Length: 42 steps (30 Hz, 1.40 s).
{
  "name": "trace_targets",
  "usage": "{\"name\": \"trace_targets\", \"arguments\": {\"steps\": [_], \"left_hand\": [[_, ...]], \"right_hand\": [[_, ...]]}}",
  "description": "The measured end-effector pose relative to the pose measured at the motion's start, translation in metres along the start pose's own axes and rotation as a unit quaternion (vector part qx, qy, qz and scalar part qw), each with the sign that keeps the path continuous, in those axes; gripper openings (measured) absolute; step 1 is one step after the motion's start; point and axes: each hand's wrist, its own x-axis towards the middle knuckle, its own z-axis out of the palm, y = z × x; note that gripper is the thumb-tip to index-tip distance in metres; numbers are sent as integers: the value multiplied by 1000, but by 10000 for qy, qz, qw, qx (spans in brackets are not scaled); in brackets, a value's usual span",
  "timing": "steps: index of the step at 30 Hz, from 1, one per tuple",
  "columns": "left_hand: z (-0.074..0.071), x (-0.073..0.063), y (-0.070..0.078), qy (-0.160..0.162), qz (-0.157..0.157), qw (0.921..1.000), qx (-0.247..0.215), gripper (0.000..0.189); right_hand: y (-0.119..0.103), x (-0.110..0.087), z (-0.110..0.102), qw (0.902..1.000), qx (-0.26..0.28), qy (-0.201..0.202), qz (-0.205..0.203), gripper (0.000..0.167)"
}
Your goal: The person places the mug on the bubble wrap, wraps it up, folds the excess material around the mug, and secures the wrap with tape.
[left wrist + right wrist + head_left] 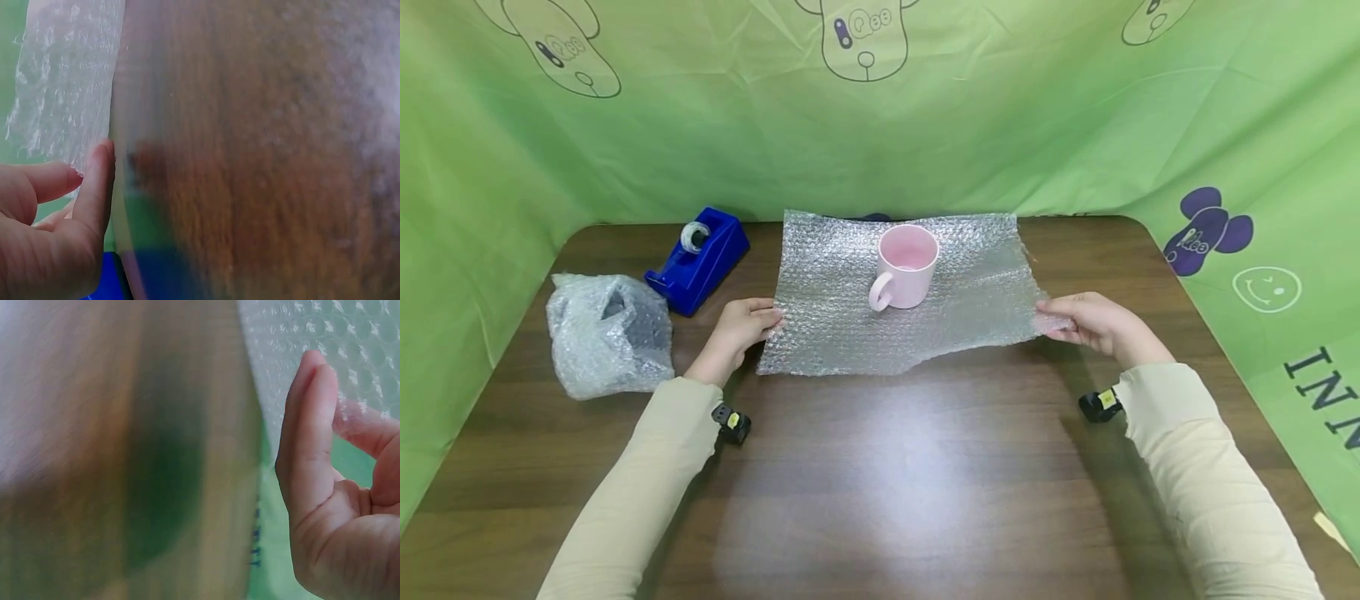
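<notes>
A pink mug (904,275) stands upright on a sheet of bubble wrap (842,333), its handle toward the near left. My left hand (739,333) pinches the sheet's left edge between thumb and fingers; in the left wrist view the bubble wrap (69,81) runs up from the fingertips. At the right edge my right hand (1090,323) pinches the near corner, and the right wrist view shows the clear bubbles (350,344) over the thumb. The sheet's near edge curves up slightly toward the right hand.
A bundle of bubble wrap (610,337) sits at the left of the brown wooden table (910,492). Behind it stands a blue tape dispenser (700,262) with a roll of tape (695,237). A green printed cloth (1000,125) hangs around the table's back and sides.
</notes>
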Motion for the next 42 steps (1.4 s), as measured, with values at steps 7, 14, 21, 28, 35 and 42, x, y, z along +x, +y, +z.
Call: {"name": "trace_targets", "arguments": {"steps": [7,14,21,28,35,42], "left_hand": [[1,-1,0,60,48,9998,-197,49],[2,1,-3,116,33,9998,-137,49],[2,2,-5,103,21,9998,-145,52],[3,2,-6,89,-65,9996,-256,56],[2,2,-5,94,-50,9997,-220,55],[1,4,-4,112,-40,9997,-199,53]], "right_hand": [[-30,-6,14,9940,1018,140,-362,32],[-60,-2,44,9672,2386,174,-855,27],[-83,13,84,9718,1797,630,-1391,12],[-89,36,117,9740,622,1332,-1722,24],[-84,42,124,9670,45,1565,-2008,44],[-76,42,129,9459,-968,1484,-2719,43]]}}
